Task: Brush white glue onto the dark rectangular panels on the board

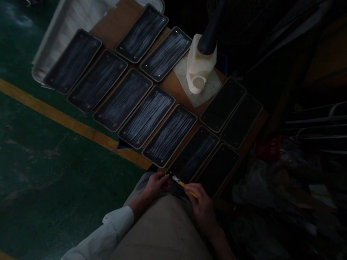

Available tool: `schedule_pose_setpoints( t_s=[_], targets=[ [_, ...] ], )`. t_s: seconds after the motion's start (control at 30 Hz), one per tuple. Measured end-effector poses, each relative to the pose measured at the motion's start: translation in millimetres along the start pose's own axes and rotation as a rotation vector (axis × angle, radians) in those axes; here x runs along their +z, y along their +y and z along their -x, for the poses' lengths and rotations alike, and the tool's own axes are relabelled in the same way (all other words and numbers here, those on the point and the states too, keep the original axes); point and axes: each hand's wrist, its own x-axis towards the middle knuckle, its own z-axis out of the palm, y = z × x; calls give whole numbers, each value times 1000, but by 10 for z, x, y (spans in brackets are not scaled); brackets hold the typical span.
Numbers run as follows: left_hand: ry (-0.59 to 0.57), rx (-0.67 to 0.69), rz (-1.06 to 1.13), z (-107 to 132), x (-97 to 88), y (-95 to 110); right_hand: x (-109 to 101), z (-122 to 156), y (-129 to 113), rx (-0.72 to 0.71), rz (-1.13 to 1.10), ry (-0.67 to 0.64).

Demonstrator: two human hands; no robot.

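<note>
My right hand (203,207) is closed around a thin yellow brush (187,188) whose pale tip touches the near corner of a dark rectangular panel (192,156). My left hand (156,185) rests beside it, fingers curled on that panel's near end. Both hands sit above my lap in beige trousers. Several dark panels lie in rows on a brown board (111,23); those on the left, like one mid-row panel (146,117), carry white streaks, and those on the right (223,104) look plain black.
A white plastic jug (198,64) lies tilted on a pale mat at the board's far side, a dark stick in its neck. A white tray (72,13) sits under the board's far end. Green floor with a yellow line (49,111) lies left. Dim clutter fills the right.
</note>
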Motion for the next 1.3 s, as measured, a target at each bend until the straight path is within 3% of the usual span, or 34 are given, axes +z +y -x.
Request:
schedule_pose_setpoints(
  t_s=[0.17,0.3,0.5,0.63,0.8,0.93,1.03,1.13,1.3],
  targets=[
    [-12,6,-19,-26,-18,-8,-372,-463,183,-39,41,125],
    [6,12,-17,-41,-8,-1,-610,-818,238,-169,171,286],
    [19,36,-18,-23,-2,24,-704,-1247,268,-280,399,326],
    [24,35,-8,-15,3,26,-449,-1107,302,-254,401,203],
    [3,36,2,-3,6,30,-19,-430,129,-220,262,-1],
    [13,39,11,7,-5,49,89,-127,-52,-77,72,-59],
    [-2,43,-6,10,-16,63,0,-235,-51,82,-130,-8],
    [-27,40,-31,4,-23,68,-145,-537,133,211,-299,73],
    [-28,45,-46,-29,-37,36,-398,-1057,466,231,-351,314]
  ],
)
